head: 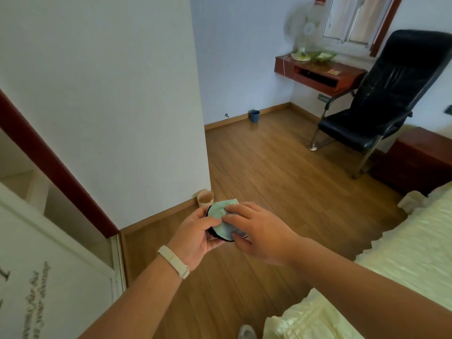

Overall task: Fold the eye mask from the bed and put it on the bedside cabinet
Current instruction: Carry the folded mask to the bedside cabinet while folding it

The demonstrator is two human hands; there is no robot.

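A pale green eye mask (220, 215) with a black edge is held in front of me above the wooden floor, folded over on itself. My left hand (195, 238) cups it from below and the left, with a pale band on the wrist. My right hand (256, 231) grips it from the right, fingers pressed on its top face. The cream bed (403, 241) lies at the right edge. A dark red-brown bedside cabinet (420, 157) stands past the bed's head at the far right.
A black chair (381, 94) stands beside the cabinet, under a wall shelf (318, 74) with a fan. A white wall corner (205, 143) juts out ahead on the left. A small paper-lined bin (205, 198) and a blue cup (254, 116) sit by the skirting.
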